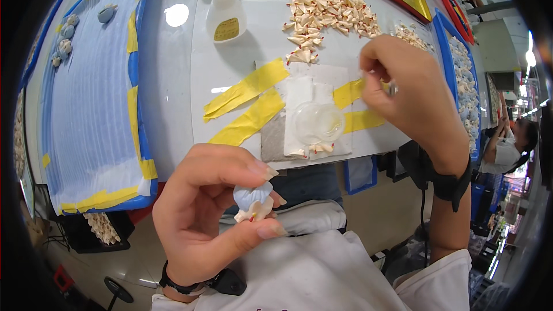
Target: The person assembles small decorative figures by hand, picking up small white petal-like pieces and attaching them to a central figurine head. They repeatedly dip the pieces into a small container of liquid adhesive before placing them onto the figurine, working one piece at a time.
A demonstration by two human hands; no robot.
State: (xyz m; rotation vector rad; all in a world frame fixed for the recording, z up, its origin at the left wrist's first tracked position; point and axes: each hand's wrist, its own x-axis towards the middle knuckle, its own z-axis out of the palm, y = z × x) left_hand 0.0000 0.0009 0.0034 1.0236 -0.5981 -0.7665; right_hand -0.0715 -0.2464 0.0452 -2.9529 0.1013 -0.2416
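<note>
Between the thumb and fingertips of my left hand (199,207) is a small figurine (253,200), pale blue on top and cream below with a touch of red, held over my lap. My right hand (409,83) hovers above the table's right side, fingers pinched; what they hold, if anything, is too small to make out. Below and left of it, a small clear round dish (318,124) rests on a white pad taped to the table. A few cream cone pieces (321,148) with red tips lie at the pad's front edge.
A heap of red-tipped cream cones (334,8) lies behind the pad, near a white squeeze bottle (226,14). At left, a blue-lined tray (95,115) carries several figurines (65,40). Another filled blue tray (462,75) stands at right. A person (507,144) is farther off.
</note>
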